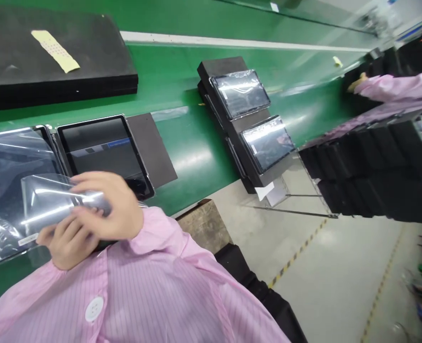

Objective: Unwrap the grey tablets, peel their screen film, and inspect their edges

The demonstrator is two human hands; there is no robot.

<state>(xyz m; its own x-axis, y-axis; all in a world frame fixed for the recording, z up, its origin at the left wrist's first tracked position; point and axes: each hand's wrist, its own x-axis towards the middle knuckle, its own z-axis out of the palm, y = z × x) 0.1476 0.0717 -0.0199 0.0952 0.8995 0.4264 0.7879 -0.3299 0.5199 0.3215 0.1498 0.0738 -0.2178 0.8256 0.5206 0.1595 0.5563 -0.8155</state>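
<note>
Both hands meet in front of my chest, at the lower left, on a curled sheet of clear plastic film (46, 202). My left hand (70, 240) is closed on its lower edge, near a small white label. My right hand (111, 205) is closed round the film's right end, slightly blurred. Under and left of the film lies a tablet (4, 166) covered in clear plastic, its surface wrinkled at the lower corner. Beside it, just beyond my right hand, a tablet with a dark glossy screen (100, 152) rests partly on a flat dark grey foam board (152, 147).
Dark foam trays (89, 88) with a yellow tape strip sit at the back left. Right of centre, a foam stack (239, 126) carries film-covered tablets at the green bench (193, 162) edge. More black trays (375, 166) stand right, near another person's pink sleeve (393, 88).
</note>
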